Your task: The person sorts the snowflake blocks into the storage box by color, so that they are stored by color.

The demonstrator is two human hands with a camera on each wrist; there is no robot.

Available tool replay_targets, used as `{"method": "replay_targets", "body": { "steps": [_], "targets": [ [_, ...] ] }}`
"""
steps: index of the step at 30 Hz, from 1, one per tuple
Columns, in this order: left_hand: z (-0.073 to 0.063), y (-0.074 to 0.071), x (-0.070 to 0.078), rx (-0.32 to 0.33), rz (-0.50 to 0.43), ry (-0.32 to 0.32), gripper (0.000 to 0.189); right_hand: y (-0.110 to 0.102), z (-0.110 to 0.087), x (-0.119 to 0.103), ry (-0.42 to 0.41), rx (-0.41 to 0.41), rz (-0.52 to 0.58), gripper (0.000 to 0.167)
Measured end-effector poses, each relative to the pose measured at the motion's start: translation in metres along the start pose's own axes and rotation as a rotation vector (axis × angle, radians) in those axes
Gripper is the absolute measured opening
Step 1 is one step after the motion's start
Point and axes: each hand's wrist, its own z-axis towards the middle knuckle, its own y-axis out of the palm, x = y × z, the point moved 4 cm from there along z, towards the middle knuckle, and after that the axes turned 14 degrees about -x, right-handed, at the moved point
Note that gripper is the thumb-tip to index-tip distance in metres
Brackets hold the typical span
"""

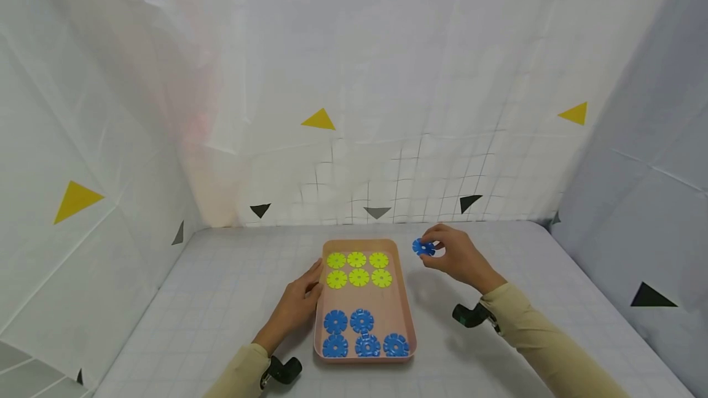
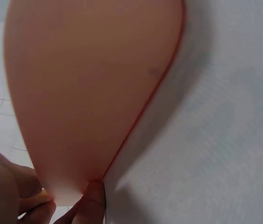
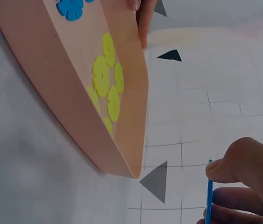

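Observation:
A pink rectangular tray [image 1: 362,303] lies on the table, holding yellow notched discs [image 1: 359,277] in two rows at its far end and several blue notched discs [image 1: 367,345] at its near end. My left hand [image 1: 295,306] holds the tray's left wall, with the thumb by the rim and fingers against the outside. Beyond the tray's right side, raised above the table, my right hand [image 1: 456,257] pinches one blue notched disc [image 1: 423,247] between thumb and fingers. Seen edge-on in the right wrist view, that disc [image 3: 210,193] looks like a thin strip.
The table [image 1: 221,300] has a pale sheet with faint grid lines. White sheets enclose the back [image 1: 354,48] and both sides, marked with yellow, black and grey triangles. A dark wrist camera [image 1: 284,370] is strapped to each wrist.

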Motion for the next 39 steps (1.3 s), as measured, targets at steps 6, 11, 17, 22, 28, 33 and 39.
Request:
{"method": "replay_targets", "body": {
  "steps": [6, 11, 17, 22, 28, 33, 39],
  "targets": [
    [0.000, 0.000, 0.000, -0.005, -0.008, -0.001, 0.055, 0.005, -0.001, -0.006, 0.002, -0.014, 0.013, 0.026],
    [0.000, -0.001, 0.000, -0.005, -0.008, 0.000, 0.055, 0.008, -0.001, -0.013, -0.007, -0.015, 0.014, 0.027],
    [0.000, -0.001, 0.000, -0.009, -0.010, -0.004, 0.055, 0.012, -0.002, -0.019, -0.018, -0.034, 0.037, 0.027],
    [0.000, -0.001, 0.001, -0.007, -0.002, 0.001, 0.055, 0.017, -0.003, -0.024, -0.022, -0.057, 0.050, 0.025],
    [-0.001, -0.001, 0.002, -0.003, -0.002, -0.001, 0.055, 0.025, -0.004, -0.027, -0.017, -0.078, 0.051, 0.025],
    [0.000, -0.001, 0.002, -0.001, 0.000, -0.019, 0.055, 0.032, -0.004, -0.029, -0.027, -0.105, 0.053, 0.026],
    [0.000, -0.001, 0.001, -0.007, 0.000, 0.002, 0.055, 0.039, -0.005, -0.032, -0.016, -0.146, 0.073, 0.026]
  ]
}}
